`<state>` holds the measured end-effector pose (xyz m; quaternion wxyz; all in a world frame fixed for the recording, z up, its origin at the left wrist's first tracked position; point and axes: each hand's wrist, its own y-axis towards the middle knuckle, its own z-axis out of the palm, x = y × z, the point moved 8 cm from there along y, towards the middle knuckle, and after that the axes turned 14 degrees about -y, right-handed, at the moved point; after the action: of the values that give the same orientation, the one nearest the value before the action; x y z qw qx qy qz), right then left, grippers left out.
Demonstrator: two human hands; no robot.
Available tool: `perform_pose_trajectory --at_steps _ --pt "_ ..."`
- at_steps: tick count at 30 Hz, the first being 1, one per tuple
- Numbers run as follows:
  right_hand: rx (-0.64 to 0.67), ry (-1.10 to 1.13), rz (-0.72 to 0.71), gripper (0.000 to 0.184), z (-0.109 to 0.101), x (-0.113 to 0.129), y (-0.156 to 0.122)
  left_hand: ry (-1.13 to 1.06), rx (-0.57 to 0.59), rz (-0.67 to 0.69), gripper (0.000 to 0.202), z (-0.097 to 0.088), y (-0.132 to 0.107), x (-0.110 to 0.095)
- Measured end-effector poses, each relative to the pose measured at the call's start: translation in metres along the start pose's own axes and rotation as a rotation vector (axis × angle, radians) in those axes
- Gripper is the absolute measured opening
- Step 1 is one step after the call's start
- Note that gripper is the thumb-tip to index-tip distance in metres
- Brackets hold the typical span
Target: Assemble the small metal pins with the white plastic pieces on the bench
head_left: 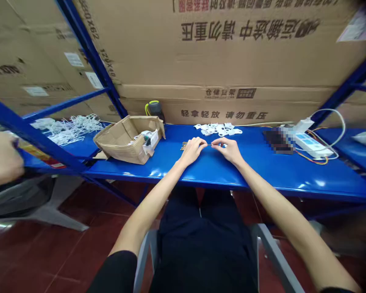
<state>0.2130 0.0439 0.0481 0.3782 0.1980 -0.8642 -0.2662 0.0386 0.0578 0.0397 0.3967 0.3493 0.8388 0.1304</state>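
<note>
My left hand (194, 150) and my right hand (228, 149) rest close together over the blue tabletop, fingertips pinched toward each other. Between them runs a thin, small piece (209, 145), too small to name, held at either end. Beside my left hand lie several small brass-coloured pieces (183, 145), partly hidden by its fingers. Beyond both hands is a loose heap of small white plastic parts (218, 129). A few white bits show behind the fingers of my right hand.
An open cardboard box (122, 150) holding small items stands at the left, with a dark bottle (155, 109) behind it. A white power strip (313, 145) with cables lies at the right. Blue posts frame the bench; white cords (73, 128) and another person's hand (4, 158) are farther left.
</note>
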Motion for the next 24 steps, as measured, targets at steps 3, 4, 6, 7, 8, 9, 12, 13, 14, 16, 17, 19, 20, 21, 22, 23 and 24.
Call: perform_pose_trajectory --at_steps 3,4,6,7,8,9,12,13,14,16,17,19,20,21,22,23,24 --pt "0.035 -0.012 -0.033 0.016 0.002 0.004 -0.002 0.003 0.011 -0.010 0.022 0.001 0.000 0.002" --pt "0.041 -0.019 -0.043 0.015 0.002 0.005 -0.002 -0.003 0.014 -0.010 0.022 0.002 0.000 0.003" --pt "0.044 -0.041 -0.064 0.015 0.002 0.007 -0.003 -0.030 0.013 0.002 0.022 0.001 0.000 0.001" --pt "0.041 -0.054 -0.072 0.015 0.001 0.007 -0.003 -0.045 0.014 0.006 0.022 0.001 0.000 0.000" --pt "0.037 -0.069 -0.080 0.014 0.001 0.007 -0.003 -0.059 0.018 0.006 0.022 0.001 0.000 -0.001" --pt "0.034 -0.084 -0.087 0.014 0.001 0.007 -0.003 -0.073 0.023 0.004 0.023 0.001 -0.001 -0.001" --pt "0.042 -0.121 -0.113 0.015 0.003 0.008 -0.004 -0.107 0.042 -0.003 0.023 0.002 -0.001 -0.002" --pt "0.051 -0.126 -0.126 0.016 0.004 0.009 -0.004 -0.116 0.052 0.002 0.023 0.003 -0.002 -0.002" --pt "0.060 -0.129 -0.142 0.017 0.005 0.010 -0.005 -0.122 0.062 0.011 0.023 0.004 -0.002 -0.003" --pt "0.071 -0.130 -0.169 0.019 0.008 0.013 -0.006 -0.130 0.076 0.032 0.024 0.005 -0.002 -0.004" --pt "0.075 -0.129 -0.177 0.020 0.008 0.014 -0.006 -0.130 0.078 0.037 0.024 0.005 -0.002 -0.004" --pt "0.070 -0.121 -0.168 0.022 0.008 0.014 -0.006 -0.123 0.067 0.032 0.024 0.004 -0.002 -0.003" --pt "0.059 -0.111 -0.151 0.023 0.007 0.014 -0.005 -0.117 0.054 0.028 0.025 0.003 -0.001 -0.003" --pt "0.046 -0.098 -0.129 0.024 0.005 0.013 -0.004 -0.111 0.040 0.027 0.024 0.001 -0.001 -0.004" --pt "0.031 -0.089 -0.104 0.026 0.003 0.011 -0.004 -0.103 0.024 0.030 0.024 0.000 -0.001 -0.004" --pt "0.023 -0.087 -0.082 0.027 0.002 0.010 -0.004 -0.094 0.014 0.037 0.024 -0.002 -0.001 -0.005" --pt "0.024 -0.093 -0.066 0.028 0.001 0.009 -0.003 -0.084 0.009 0.047 0.024 -0.002 -0.001 -0.007"
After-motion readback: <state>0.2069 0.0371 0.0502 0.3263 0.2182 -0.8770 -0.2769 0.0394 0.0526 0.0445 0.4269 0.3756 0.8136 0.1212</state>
